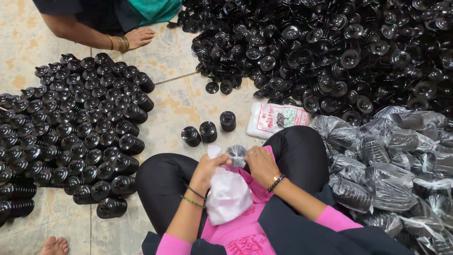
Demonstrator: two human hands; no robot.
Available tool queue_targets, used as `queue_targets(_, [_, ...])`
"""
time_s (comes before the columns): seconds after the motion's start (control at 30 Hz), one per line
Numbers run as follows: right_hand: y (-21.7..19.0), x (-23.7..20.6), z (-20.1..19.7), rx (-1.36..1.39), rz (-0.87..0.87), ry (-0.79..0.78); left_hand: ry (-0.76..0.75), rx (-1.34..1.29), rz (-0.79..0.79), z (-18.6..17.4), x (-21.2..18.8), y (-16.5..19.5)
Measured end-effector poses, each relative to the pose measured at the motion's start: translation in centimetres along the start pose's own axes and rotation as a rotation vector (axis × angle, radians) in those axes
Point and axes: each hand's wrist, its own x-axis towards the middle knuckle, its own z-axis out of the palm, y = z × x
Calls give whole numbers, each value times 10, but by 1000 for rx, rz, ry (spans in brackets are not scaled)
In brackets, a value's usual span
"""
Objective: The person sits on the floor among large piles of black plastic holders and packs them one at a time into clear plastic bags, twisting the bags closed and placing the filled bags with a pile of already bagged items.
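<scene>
- Left hand (206,166) is pinching a white plastic bag (228,194) in the lap.
- Right hand (260,163) is gripping a bagged black part (236,153) above the lap.
- Risk: the slack bag is likely slipping, dropping the part toward three loose parts (208,131) on the floor (177,97).
</scene>
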Motion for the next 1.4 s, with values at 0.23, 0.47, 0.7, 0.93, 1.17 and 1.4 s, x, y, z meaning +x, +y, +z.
queue_targets(0.23, [33,-16,20,569,316,-289,-196,661,357,24,-1,-4])
queue_targets(0.47, [57,-26,45,885,587,-294,-64,1046,870,47,-24,-21])
queue_targets(0.7, [33,-7,9,772,263,-211,21,816,650,45,-16,-16])
queue_targets(0.93, [35,-6,4,597,145,-129,3,933,914,44,-20,-14])
queue_targets(1.17, [29,0,14,459,240,-42,237,802,733,50,-10,-36])
queue_targets(1.4, [15,8,5,249,-280,221,116,471,494,15,29,-48])
